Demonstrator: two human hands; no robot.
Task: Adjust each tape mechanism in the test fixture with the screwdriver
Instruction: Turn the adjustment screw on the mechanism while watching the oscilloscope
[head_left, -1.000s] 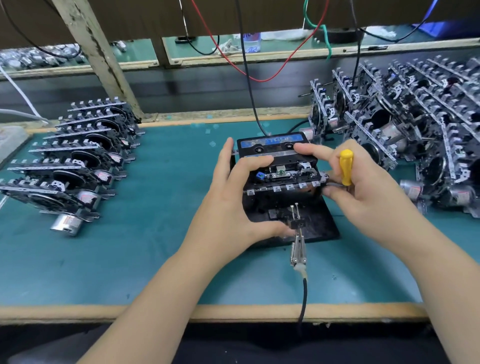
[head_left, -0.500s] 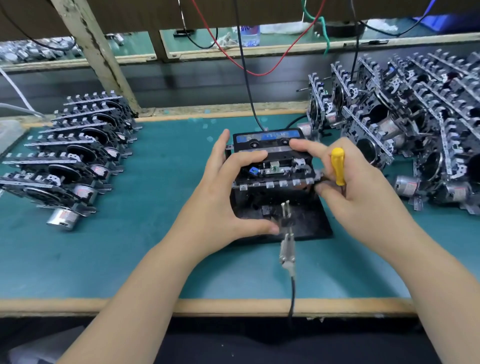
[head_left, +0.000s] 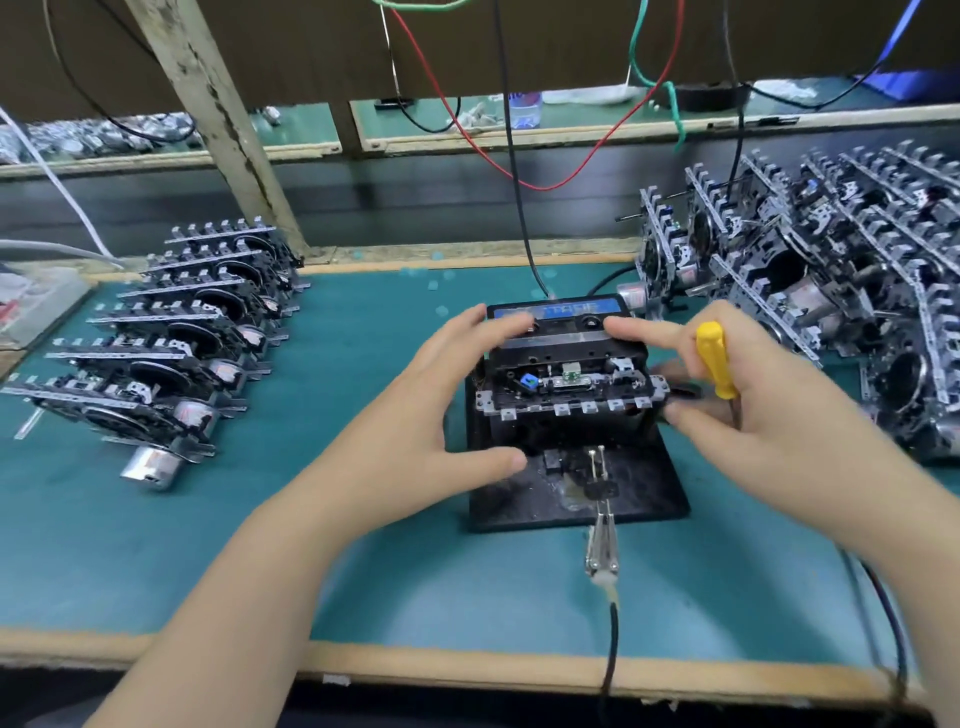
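Note:
A tape mechanism (head_left: 571, 387) with a blue-labelled cassette (head_left: 558, 312) sits in the black test fixture (head_left: 639, 493) at the table's centre. My left hand (head_left: 415, 415) spans its left side, with fingertips over the cassette top and the thumb at the fixture's front-left under the mechanism's edge. My right hand (head_left: 753, 415) grips a yellow-handled screwdriver (head_left: 714, 366) upright in its curled fingers. Its index finger reaches onto the cassette and its thumb lies at the mechanism's right end. The screwdriver's tip is hidden behind the hand.
A row of tape mechanisms (head_left: 171, 353) stands at the left, and a dense pile of them (head_left: 841, 291) fills the right. A metal probe clip on a black cable (head_left: 601, 545) runs from the fixture to the front edge. Red, green and black wires (head_left: 511, 156) hang above.
My left thumb has slid left along the fixture's front, away from the two pins. Both hands stay around the mechanism, and the screwdriver stays in my right hand.

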